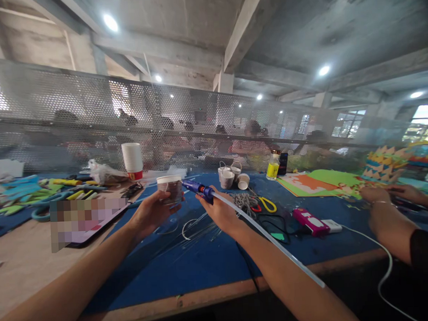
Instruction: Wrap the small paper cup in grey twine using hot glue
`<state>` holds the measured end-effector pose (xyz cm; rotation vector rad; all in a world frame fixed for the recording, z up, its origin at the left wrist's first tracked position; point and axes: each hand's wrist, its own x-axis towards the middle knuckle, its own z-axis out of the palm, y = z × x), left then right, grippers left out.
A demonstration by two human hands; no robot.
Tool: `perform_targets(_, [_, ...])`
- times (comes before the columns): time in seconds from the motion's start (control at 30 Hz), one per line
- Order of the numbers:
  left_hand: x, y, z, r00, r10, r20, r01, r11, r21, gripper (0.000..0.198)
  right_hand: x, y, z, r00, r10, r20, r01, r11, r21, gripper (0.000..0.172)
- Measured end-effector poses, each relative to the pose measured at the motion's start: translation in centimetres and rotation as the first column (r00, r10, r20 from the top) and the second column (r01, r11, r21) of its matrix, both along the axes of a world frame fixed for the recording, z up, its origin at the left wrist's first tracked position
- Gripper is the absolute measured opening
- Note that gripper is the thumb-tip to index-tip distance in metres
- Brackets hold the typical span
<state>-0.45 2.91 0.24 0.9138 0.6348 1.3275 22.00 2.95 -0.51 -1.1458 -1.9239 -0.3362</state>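
Observation:
My left hand is wrapped round a small paper cup and holds it up over the blue mat. My right hand grips a blue glue gun, whose nozzle points at the side of the cup. A long clear glue stick runs back from the gun over my right forearm. The gun's black cord drops over the table's front edge.
A stack of white cups, several small cups, a yellow-labelled bottle, scissors with yellow handles, twine and a pink device lie around. Another person's hands work at the right by coloured paper sheets. Mesh screen behind.

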Motion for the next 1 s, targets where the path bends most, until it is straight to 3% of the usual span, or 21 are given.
perform_targets(0.3, [0.0, -0.1, 0.1, 1.000, -0.002, 0.018, 0.002, 1.000, 0.008, 0.030, -0.2, 0.8, -0.6, 0.998, 0.017, -0.064, -0.019, 0.999, -0.030, 0.036])
perform_targets(0.47, [0.2, -0.7, 0.6, 0.999, 0.035, 0.015, -0.034, 0.999, -0.013, 0.031, 0.0, 1.5, -0.3, 0.955, 0.065, -0.291, -0.115, 0.981, -0.157, 0.036])
perform_targets(0.57, [0.2, -0.9, 0.7, 1.000, 0.026, 0.011, -0.026, 1.000, -0.017, 0.032, 0.5, 2.1, -0.1, 0.876, 0.086, -0.475, -0.262, 0.911, -0.318, 0.035])
perform_targets(0.77, [0.3, -1.1, 0.7, 1.000, 0.025, 0.016, -0.025, 0.999, -0.031, 0.027, 0.5, 3.5, -1.3, 0.722, -0.059, -0.689, -0.480, 0.674, -0.561, 0.012])
perform_targets(0.87, [0.6, -1.4, 0.9, 1.000, 0.027, 0.007, -0.027, 0.999, -0.030, 0.025, 0.3, 3.6, -1.6, 0.802, -0.059, -0.594, -0.433, 0.627, -0.647, 0.007])
perform_targets(1.0, [0.8, -1.5, 0.7, 0.999, 0.015, -0.048, -0.017, 0.999, -0.041, 0.022, 0.4, 3.4, -1.5, 0.945, -0.065, -0.319, -0.194, 0.675, -0.712, 0.032])
